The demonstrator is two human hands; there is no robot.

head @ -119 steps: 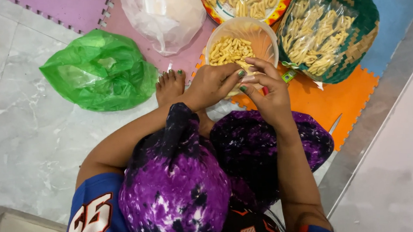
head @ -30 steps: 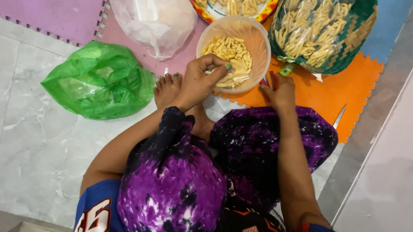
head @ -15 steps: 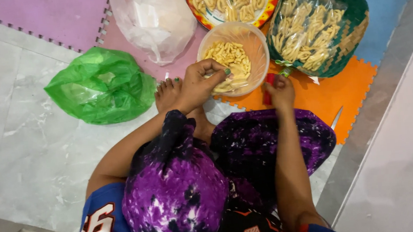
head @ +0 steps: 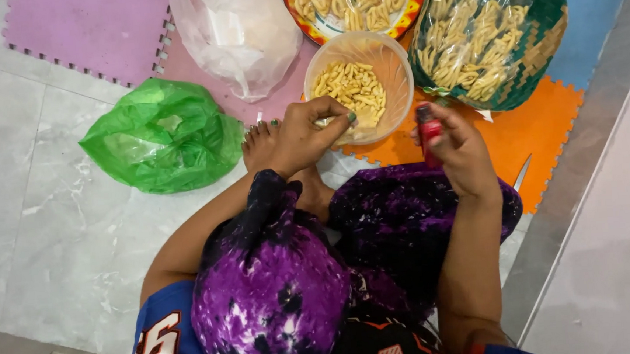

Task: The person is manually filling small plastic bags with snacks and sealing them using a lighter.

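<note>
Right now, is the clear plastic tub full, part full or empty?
Part full: the clear plastic tub has yellow snack sticks heaped on one side, bare wall opposite.

"What was on the floor?"

"The floor (head: 37, 218) was grey and shiny, like marble. Soft puzzle mats lay on it: a purple mat (head: 90, 30), a pink mat (head: 265, 103), an orange mat (head: 541, 128) and a blue mat (head: 598, 2)."

"And on top?"

"A green bag (head: 161, 136) sat partly on the grey floor. A clear bag (head: 234, 31) lay on the pink mat. 1 clear tub (head: 396, 68) of yellow snacks (head: 353, 93) stood beside a woven basket (head: 543, 57) and a bright plate (head: 319, 25). A knife (head: 521, 172) lay at the orange mat's edge."
</note>
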